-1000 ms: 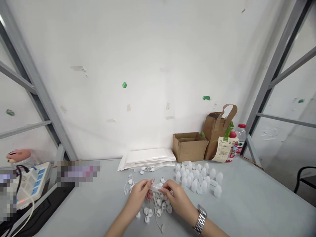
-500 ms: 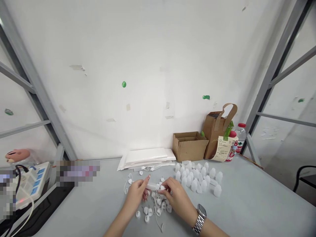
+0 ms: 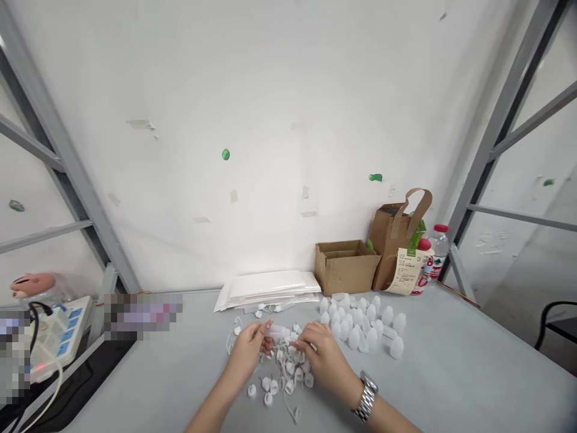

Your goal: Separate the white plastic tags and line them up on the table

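My left hand [image 3: 253,344] is closed around a translucent white plastic tube [image 3: 278,332], which points to the right. My right hand [image 3: 318,350], with a metal-band watch on its wrist, pinches at the tube's right end; the small piece between its fingertips is too hidden to name. Below and between the hands lies a pile of small white caps [image 3: 291,370] with thin white cords. A few loose caps [image 3: 267,385] rest nearer to me. Several frosted white domed tubes [image 3: 356,328] stand grouped to the right of my right hand.
White padded envelopes [image 3: 270,285] are stacked against the wall. Beside them stand an open cardboard box [image 3: 347,270], a brown paper bag [image 3: 387,240] and a red-capped bottle [image 3: 438,246]. A power strip [image 3: 67,337] with cables sits at the left.
The tube in my left hand has moved slightly up, and its right end now tilts a little lower. My right hand stays at that end.
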Tool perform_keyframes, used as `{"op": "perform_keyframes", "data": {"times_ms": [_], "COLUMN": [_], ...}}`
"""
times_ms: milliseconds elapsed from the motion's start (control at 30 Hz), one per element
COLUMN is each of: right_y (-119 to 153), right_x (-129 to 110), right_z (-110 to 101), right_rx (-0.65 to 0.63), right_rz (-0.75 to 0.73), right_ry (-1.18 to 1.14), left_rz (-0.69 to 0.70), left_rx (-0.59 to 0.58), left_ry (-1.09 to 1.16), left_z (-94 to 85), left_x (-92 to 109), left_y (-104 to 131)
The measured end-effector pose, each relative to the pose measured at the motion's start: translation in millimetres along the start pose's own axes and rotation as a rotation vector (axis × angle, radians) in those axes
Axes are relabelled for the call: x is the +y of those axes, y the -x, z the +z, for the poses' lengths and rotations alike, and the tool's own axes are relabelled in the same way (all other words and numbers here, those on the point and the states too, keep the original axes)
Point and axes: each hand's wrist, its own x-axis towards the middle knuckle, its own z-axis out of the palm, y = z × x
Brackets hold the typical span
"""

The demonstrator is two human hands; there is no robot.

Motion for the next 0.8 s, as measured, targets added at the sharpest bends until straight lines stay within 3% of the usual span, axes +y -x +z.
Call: {"op": "perform_keyframes", "data": {"times_ms": [533,700,800], "right_y": [-1,-3,-3], "right_x": [2,14,16], "right_z": [1,-8,-3], "right_rx": [0.158,0.289,0.227], "right_rz": [0.129,0.193,0.159], "right_ry": [0.030,-0.003,-0.002], "left_rz": [0.070,0.127,0.180], "left_rx": [0.054,0.273,0.332], "left_ry": [-0.054,-0.160,-0.199], "left_z": [-3.6,-31.7,-37.5], "left_x": [-5,-3,-2], "left_y": [-5,-12,-13]}}
